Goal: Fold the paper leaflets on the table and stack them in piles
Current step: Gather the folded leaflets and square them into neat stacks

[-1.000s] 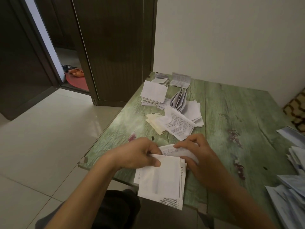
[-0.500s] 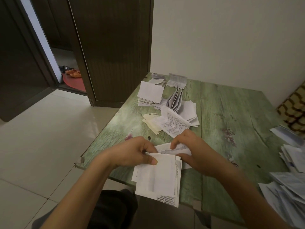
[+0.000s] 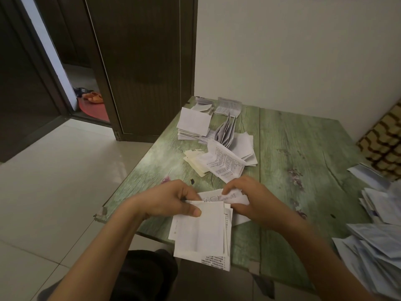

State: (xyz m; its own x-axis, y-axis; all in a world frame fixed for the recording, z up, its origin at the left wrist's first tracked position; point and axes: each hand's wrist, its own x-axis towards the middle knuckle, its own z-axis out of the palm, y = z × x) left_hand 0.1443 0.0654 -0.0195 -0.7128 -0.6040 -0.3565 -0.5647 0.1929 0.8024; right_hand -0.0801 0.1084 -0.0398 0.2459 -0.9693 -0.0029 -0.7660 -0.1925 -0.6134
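Both hands work one white printed leaflet (image 3: 219, 197) at the near edge of the green table (image 3: 303, 153). My left hand (image 3: 171, 198) pinches its left end, thumb lying on a small stack of folded leaflets (image 3: 201, 233) that overhangs the table's front edge. My right hand (image 3: 253, 200) grips the leaflet's right end with curled fingers. Farther back lies a neat pile of folded leaflets (image 3: 193, 123), a fanned upright bunch (image 3: 226, 133) and a printed sheet (image 3: 225, 164) on loose papers.
A heap of bluish-white leaflets (image 3: 377, 231) covers the table's right side. A dark wooden door (image 3: 138, 61) stands behind the table's left corner, over pale floor tiles (image 3: 54, 181). A patterned cushion (image 3: 384, 142) sits at the far right.
My right hand's fingers have curled further over the leaflet's right end, bunching it. My left hand stays pinched on the left end. The view has shifted slightly.
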